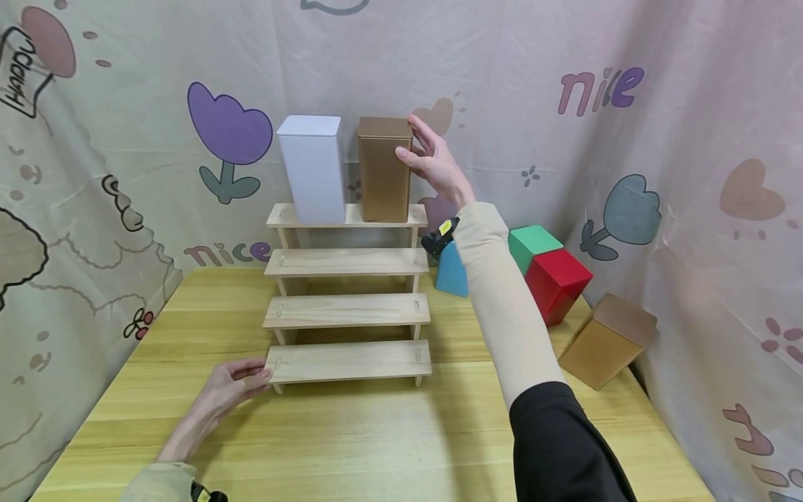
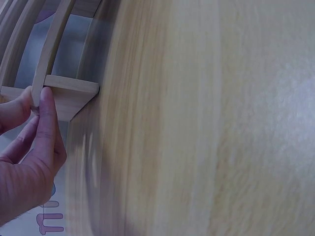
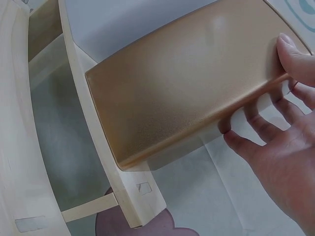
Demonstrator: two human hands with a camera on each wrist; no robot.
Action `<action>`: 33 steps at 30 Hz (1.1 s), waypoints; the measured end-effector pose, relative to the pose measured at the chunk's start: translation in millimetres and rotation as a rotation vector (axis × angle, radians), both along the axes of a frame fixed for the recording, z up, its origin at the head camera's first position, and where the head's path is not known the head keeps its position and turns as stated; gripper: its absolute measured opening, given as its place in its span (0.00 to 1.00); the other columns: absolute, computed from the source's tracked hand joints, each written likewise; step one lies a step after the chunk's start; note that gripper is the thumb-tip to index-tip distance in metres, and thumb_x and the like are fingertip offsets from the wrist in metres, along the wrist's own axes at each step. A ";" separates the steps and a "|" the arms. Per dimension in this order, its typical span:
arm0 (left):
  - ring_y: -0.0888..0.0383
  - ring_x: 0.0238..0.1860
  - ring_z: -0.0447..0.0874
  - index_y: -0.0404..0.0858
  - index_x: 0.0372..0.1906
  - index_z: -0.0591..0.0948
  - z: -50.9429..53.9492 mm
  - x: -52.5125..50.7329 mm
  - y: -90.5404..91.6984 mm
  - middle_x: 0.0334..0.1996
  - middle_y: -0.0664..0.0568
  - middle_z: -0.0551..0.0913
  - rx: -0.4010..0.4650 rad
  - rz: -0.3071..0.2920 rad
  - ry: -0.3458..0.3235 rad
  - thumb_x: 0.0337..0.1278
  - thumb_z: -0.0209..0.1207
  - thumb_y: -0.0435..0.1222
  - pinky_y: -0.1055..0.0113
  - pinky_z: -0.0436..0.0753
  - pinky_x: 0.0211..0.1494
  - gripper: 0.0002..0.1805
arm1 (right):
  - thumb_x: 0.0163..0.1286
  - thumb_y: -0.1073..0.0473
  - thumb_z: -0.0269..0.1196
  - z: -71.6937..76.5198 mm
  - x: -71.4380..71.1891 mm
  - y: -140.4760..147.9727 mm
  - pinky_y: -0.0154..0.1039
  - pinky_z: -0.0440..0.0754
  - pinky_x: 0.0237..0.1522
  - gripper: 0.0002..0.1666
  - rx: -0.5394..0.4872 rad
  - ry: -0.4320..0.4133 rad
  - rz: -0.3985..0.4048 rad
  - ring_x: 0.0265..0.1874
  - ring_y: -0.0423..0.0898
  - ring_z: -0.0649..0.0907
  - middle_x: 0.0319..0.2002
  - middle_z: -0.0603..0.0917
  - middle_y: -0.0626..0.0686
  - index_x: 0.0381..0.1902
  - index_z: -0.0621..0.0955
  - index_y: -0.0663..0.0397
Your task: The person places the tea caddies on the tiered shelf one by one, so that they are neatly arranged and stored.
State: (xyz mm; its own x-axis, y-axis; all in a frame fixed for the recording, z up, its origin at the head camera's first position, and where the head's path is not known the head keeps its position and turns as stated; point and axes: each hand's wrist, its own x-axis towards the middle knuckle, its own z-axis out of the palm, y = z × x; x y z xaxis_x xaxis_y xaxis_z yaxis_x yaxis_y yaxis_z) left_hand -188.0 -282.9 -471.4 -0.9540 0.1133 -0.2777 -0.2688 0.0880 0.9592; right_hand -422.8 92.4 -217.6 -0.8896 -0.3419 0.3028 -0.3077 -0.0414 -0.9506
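A four-step wooden display rack (image 1: 348,307) stands on the table. My left hand (image 1: 228,390) pinches the left end of its lowest board, as the left wrist view shows with thumb and fingertips on either side of the board (image 2: 49,54). On the top step stand a white box (image 1: 314,171) and, right of it, a bronze-coloured box (image 1: 383,174), both upright with a gap between them. My right hand (image 1: 439,164) touches the bronze box's upper right: the thumb lies on the front face, the fingertips against the right side (image 3: 184,157).
Right of the rack, partly behind my right forearm, are a blue block (image 1: 452,272), a green box (image 1: 533,245) and a red box (image 1: 558,282). A tilted gold box (image 1: 608,340) lies near the table's right edge. A printed cloth (image 1: 477,63) hangs behind and at both sides.
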 end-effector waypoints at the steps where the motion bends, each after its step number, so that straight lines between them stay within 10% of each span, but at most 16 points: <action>1: 0.66 0.38 0.85 0.11 0.69 0.56 0.0 0.1 0.0 0.38 0.56 0.81 0.000 -0.001 0.000 0.66 0.60 0.25 0.75 0.90 0.51 0.35 | 0.72 0.67 0.60 0.0 -0.2 0.0 0.50 0.62 0.83 0.47 0.001 0.003 0.001 0.81 0.50 0.55 0.82 0.50 0.44 0.82 0.53 0.45; 33: 0.67 0.39 0.85 0.12 0.69 0.56 -1.7 -0.2 -1.3 0.39 0.55 0.81 -0.034 -0.011 0.003 0.67 0.58 0.25 0.74 0.90 0.51 0.34 | 0.70 0.67 0.61 2.7 4.4 4.2 0.48 0.56 0.85 0.50 0.014 0.049 0.043 0.82 0.48 0.52 0.83 0.47 0.44 0.82 0.49 0.44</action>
